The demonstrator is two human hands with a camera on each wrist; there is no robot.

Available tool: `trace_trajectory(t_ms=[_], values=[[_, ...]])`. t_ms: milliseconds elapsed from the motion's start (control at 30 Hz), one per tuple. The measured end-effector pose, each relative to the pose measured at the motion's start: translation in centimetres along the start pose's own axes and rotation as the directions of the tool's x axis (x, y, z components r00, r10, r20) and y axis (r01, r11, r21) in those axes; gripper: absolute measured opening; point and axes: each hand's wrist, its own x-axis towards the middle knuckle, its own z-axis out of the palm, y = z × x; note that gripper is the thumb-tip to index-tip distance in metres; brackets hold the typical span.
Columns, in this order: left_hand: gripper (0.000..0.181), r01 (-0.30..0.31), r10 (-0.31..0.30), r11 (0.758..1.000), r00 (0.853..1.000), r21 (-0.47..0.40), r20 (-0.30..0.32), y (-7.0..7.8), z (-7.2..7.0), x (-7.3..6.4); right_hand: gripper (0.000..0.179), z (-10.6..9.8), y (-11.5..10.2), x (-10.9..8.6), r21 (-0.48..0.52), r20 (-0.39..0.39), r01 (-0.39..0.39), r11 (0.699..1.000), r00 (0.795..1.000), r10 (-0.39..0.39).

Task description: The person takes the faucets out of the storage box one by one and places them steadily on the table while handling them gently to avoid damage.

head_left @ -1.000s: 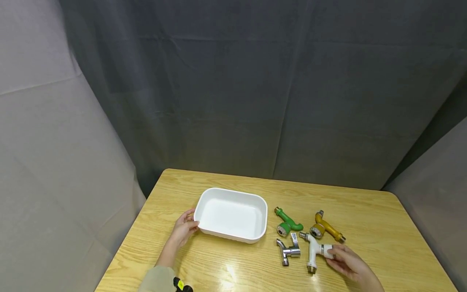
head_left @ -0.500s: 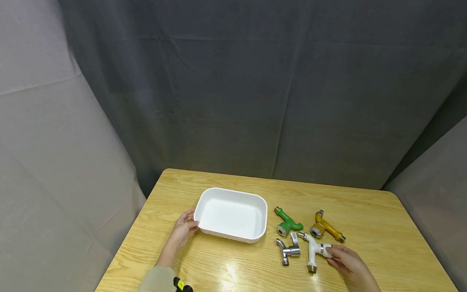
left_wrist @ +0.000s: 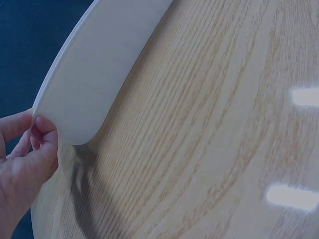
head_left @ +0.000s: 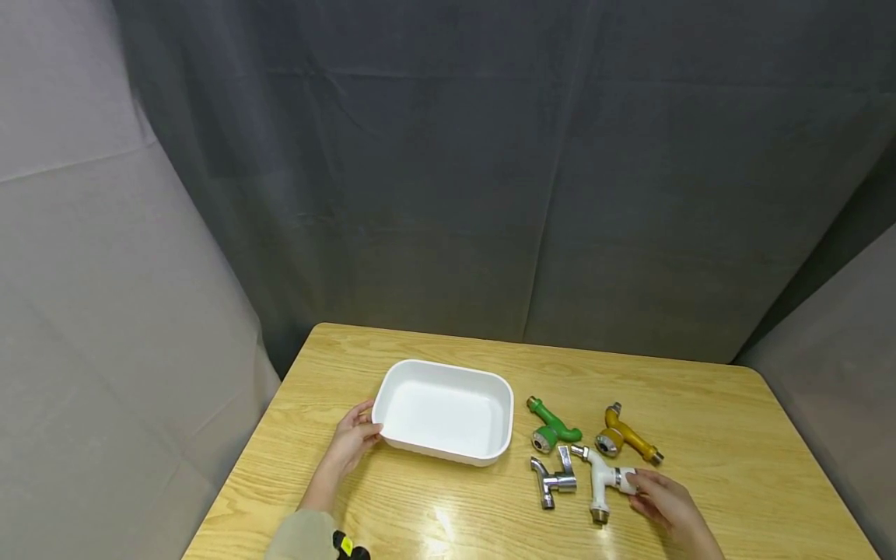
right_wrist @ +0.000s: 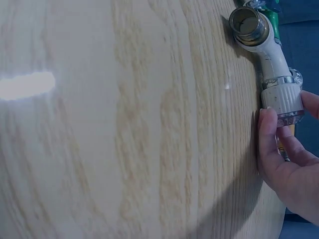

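Observation:
My left hand (head_left: 354,443) pinches the left rim of a white rectangular tub (head_left: 448,416); the left wrist view shows thumb and fingers on the tub's edge (left_wrist: 94,74). At the right, my right hand (head_left: 667,502) grips the round knob of a white tap (head_left: 602,484), thumb on one side and fingers on the other. In the right wrist view the tap's brass threaded end (right_wrist: 247,26) points toward the camera. A chrome tap (head_left: 556,481) lies just left of the white one. Behind them lie a green tap (head_left: 553,426) and a yellow tap (head_left: 626,437).
Everything stands on a light wooden table (head_left: 448,529) with rounded corners. A dark grey curtain (head_left: 434,171) hangs behind it, and paler cloth (head_left: 119,311) covers the left side. The taps sit close together right of the tub.
The white tap has shifted very slightly left at its spout end, and my right hand has moved slightly left with it. My left hand, the tub and the other taps stay put.

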Motion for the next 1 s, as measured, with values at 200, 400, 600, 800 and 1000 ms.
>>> trace_trajectory(t_ms=[200, 400, 600, 800, 1000], values=[[0.06, 0.002, -0.002, 1.0, 1.0, -0.002, 0.021, 0.0, 0.0, 0.1, 0.068, 0.3, 0.2, -0.1, -0.031, -0.04, 0.025, 0.999, 0.999, -0.026], [0.057, -0.013, 0.013, 1.0, 1.0, 0.005, 0.005, 0.3, 0.5, -0.4, 0.074, 0.4, 0.1, -0.3, -0.091, -0.087, 0.007, 0.996, 0.996, -0.015], [0.058, -0.011, 0.011, 1.0, 1.0, -0.004, 0.016, 0.5, 0.5, -0.4, 0.074, 0.5, 0.0, -0.5, -0.122, -0.117, 0.001, 0.992, 0.993, -0.016], [0.056, -0.039, 0.039, 0.999, 0.999, 0.02, 0.001, 0.0, 0.8, -0.2, 0.08, 0.8, 0.0, -0.6, -0.193, -0.159, -0.007, 0.981, 0.987, -0.024], [0.055, -0.041, 0.053, 0.986, 0.996, 0.164, -0.072, 0.1, 0.8, -0.4, 0.082, 1.1, -0.1, -0.8, -0.271, -0.163, -0.021, 0.962, 0.986, -0.025]])
